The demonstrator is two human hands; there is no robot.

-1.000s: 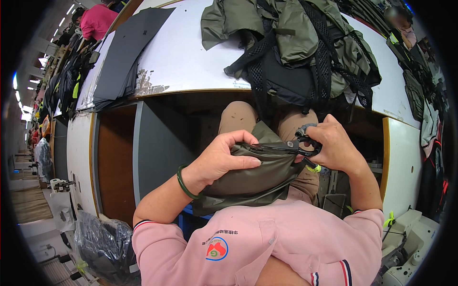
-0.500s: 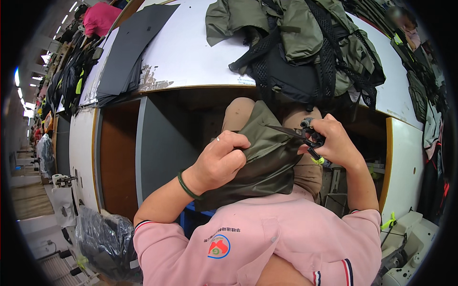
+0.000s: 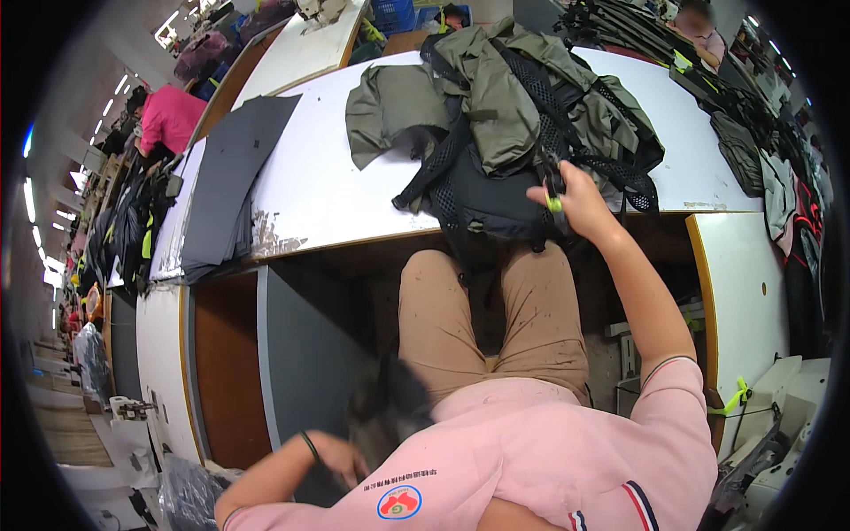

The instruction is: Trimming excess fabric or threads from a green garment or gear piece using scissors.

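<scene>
My right hand (image 3: 577,202) reaches over the work table's front edge. It is closed around the dark scissors (image 3: 552,180), whose handle has a yellow-green tie on it. Under and beyond them lies a bundle of olive and black sewn pieces (image 3: 496,133) with mesh straps, apparently backpacks. At the lower left, my left hand (image 3: 339,458) is down beside my body, its fingers blurred and partly hidden. Next to it is a dark olive fabric piece (image 3: 388,403), smeared by motion. Whether the left fingers grip it cannot be made out.
Dark grey flat panels (image 3: 226,177) are stacked at the left of the white table (image 3: 328,208). Below are open compartments with a grey divider (image 3: 305,345). A sewing machine (image 3: 784,442) stands at the lower right. Two other people are farther back, one in pink (image 3: 170,119).
The olive fabric has left my lap and gone down to the left, along with my left hand. My right hand has carried the scissors forward to the bundle. The view has shifted.
</scene>
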